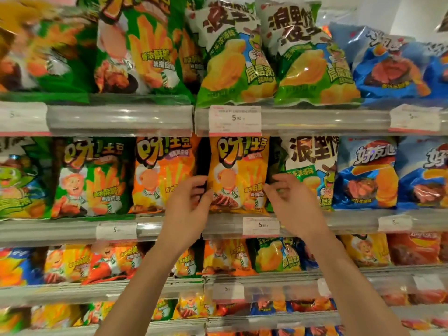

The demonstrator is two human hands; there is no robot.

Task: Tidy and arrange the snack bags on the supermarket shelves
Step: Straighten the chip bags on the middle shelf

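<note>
Both forearms reach up to the second shelf (169, 229), where the left hand (191, 202) pinches the left edge of a yellow snack bag (238, 175) standing at the shelf's front edge, and the right hand (288, 200) hovers half-curled at its right edge (whether it has a grip I cannot tell). Pulled unevenly, the bag could twist and tip off the front lip, or drag the green-and-white bag (308, 170) just beside it out of line.

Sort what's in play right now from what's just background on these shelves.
In play:
- yellow snack bag, middle shelf
- left hand on its left edge
- right hand at its right edge

Background:
- orange bag beside it
- price tag
- blue bags
</note>
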